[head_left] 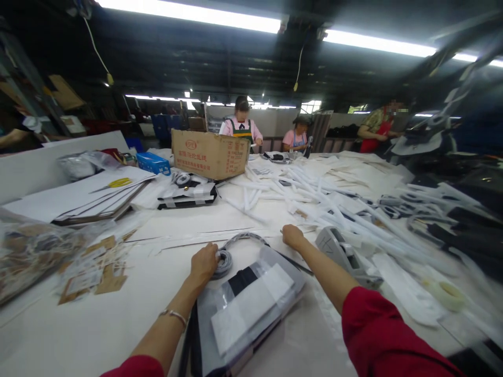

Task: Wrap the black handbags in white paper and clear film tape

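My left hand (204, 262) is closed on a coiled grey strap (225, 262) that lies at the top of a clear plastic bag (247, 306) holding a grey and black folded item. The strap loops up and right toward my right hand (293, 236), which is curled on the table at the strap's far end; what it grips is hidden. A grey tape dispenser (343, 256) sits just right of my right forearm.
A cardboard box (210, 153) stands mid-table, with a packed black item (188, 195) in front. White strips (334, 204) lie scattered on the right. Paper sheets with yellow scissors (118, 183) and card tags (94, 272) are left. Three people work at the far end.
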Demonstrator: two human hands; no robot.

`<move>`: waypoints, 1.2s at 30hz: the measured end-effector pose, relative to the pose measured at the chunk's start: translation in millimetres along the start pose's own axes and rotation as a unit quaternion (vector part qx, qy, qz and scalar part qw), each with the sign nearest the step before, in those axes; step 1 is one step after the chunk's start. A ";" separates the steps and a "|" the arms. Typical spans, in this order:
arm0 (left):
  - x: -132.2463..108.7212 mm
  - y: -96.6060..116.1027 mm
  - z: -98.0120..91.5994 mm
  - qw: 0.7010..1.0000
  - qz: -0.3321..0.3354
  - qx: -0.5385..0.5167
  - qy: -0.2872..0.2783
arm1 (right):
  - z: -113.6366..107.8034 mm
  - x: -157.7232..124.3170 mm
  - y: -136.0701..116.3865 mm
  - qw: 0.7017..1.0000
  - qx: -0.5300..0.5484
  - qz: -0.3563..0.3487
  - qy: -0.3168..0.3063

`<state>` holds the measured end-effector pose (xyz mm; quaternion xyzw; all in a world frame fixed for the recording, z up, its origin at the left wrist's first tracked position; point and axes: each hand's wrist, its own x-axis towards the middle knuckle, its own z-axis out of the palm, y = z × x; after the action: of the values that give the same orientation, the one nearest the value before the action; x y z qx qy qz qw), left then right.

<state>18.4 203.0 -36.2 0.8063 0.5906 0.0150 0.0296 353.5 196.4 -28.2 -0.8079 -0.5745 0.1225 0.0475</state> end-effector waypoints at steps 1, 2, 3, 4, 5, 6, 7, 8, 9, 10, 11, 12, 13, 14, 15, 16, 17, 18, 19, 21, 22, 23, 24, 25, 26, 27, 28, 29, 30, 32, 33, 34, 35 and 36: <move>0.4 -0.4 1.1 1.000 0.002 -0.001 0.003 | -6.8 3.2 11.6 0.999 0.041 0.026 0.001; 0.7 -0.8 2.2 1.000 0.004 -0.003 0.005 | -14.6 6.0 23.9 0.995 0.089 0.050 0.004; 1.1 -1.2 3.1 1.000 0.007 -0.005 0.007 | -22.7 8.2 36.3 0.988 0.138 0.071 0.010; 1.4 -1.5 3.8 1.000 0.008 -0.007 0.008 | -30.8 9.7 48.0 0.979 0.184 0.087 0.020; 1.7 -1.8 4.2 1.000 0.010 -0.009 0.008 | -38.4 10.4 58.6 0.968 0.228 0.097 0.033; 1.7 -1.9 4.3 1.000 0.010 -0.011 0.008 | -45.1 10.5 67.7 0.956 0.269 0.103 0.050; 1.6 -1.8 4.2 1.000 0.010 -0.012 0.007 | -50.7 10.1 75.2 0.944 0.306 0.105 0.067; 1.3 -1.6 3.9 1.000 0.009 -0.013 0.007 | -55.0 9.6 81.0 0.931 0.340 0.105 0.082; 0.9 -1.4 3.4 1.000 0.008 -0.013 0.007 | -58.2 9.1 85.3 0.919 0.369 0.103 0.096; 0.4 -1.0 2.9 1.000 0.008 -0.014 0.007 | -60.1 8.7 88.2 0.907 0.394 0.101 0.108; -0.1 -0.6 2.5 1.000 0.007 -0.014 0.007 | -61.2 8.7 90.1 0.897 0.414 0.099 0.121; -0.6 -0.3 2.2 1.000 0.006 -0.014 0.007 | -61.5 8.8 90.9 0.887 0.431 0.097 0.132; -0.9 0.0 2.0 1.000 0.006 -0.013 0.006 | -61.2 9.2 91.0 0.879 0.445 0.094 0.142; -1.2 0.1 2.0 1.000 0.005 -0.013 0.006 | -60.7 9.6 90.3 0.872 0.458 0.091 0.148; -1.3 0.1 2.3 1.000 0.003 -0.012 0.006 | -60.0 10.0 89.0 0.865 0.470 0.087 0.150; -1.4 0.0 2.6 1.000 0.002 -0.012 0.006 | -59.2 10.2 87.0 0.859 0.483 0.081 0.148; -1.3 -0.2 3.1 1.000 0.001 -0.012 0.005 | -58.4 10.2 84.4 0.854 0.495 0.076 0.142; -1.3 -0.4 3.5 1.000 0.000 -0.012 0.005 | -57.5 10.1 81.2 0.849 0.507 0.071 0.133; -1.2 -0.5 3.8 1.000 -0.001 -0.012 0.005 | -56.4 9.7 77.5 0.844 0.518 0.067 0.123; -1.4 -0.7 4.0 1.000 -0.001 -0.014 0.005 | -53.5 8.4 69.1 0.837 0.535 0.061 0.101; -1.6 -0.6 3.9 1.000 -0.001 -0.015 0.005 | -51.5 7.6 64.6 0.834 0.542 0.058 0.090; -1.8 -0.6 3.6 1.000 -0.001 -0.016 0.004 | -49.1 6.9 60.1 0.832 0.547 0.054 0.079; -2.1 -0.5 3.4 1.000 -0.003 -0.017 0.004 | -46.4 6.2 55.8 0.830 0.550 0.051 0.071; -2.4 -0.4 3.2 1.000 -0.004 -0.018 0.003 | -43.4 5.6 51.7 0.829 0.553 0.047 0.064; -2.7 -0.3 3.2 1.000 -0.006 -0.020 0.003 | -40.5 5.3 48.2 0.829 0.555 0.044 0.060; -2.9 -0.4 3.3 1.000 -0.009 -0.021 0.004 | -37.7 5.1 45.1 0.828 0.556 0.042 0.057; -3.0 -0.4 3.7 1.000 -0.011 -0.022 0.004 | -35.2 5.1 42.6 0.828 0.557 0.041 0.056; -3.0 -0.6 4.3 1.000 -0.012 -0.023 0.004 | -33.3 5.3 40.8 0.827 0.557 0.043 0.058; -2.9 -0.7 4.9 1.000 -0.013 -0.024 0.004 | -31.9 5.5 39.7 0.827 0.556 0.047 0.061; -2.5 -1.0 5.9 1.000 -0.014 -0.026 0.002 | -31.1 6.1 39.4 0.827 0.554 0.059 0.071; -2.3 -1.1 6.2 1.000 -0.014 -0.027 0.000 | -31.5 6.2 40.2 0.827 0.553 0.065 0.078; -2.1 -1.2 6.3 1.000 -0.014 -0.028 -0.001 | -32.6 6.1 41.4 0.827 0.551 0.068 0.087; -1.9 -1.2 6.2 0.999 -0.014 -0.030 -0.001 | -34.0 5.8 42.9 0.828 0.548 0.069 0.095; -1.8 -1.2 6.1 0.999 -0.014 -0.031 -0.002 | -35.8 5.1 44.4 0.828 0.546 0.068 0.104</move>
<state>17.1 201.4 -42.3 0.7968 0.6008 0.0317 0.0560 404.8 188.6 -4.0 -0.6951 -0.3493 0.3347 0.5318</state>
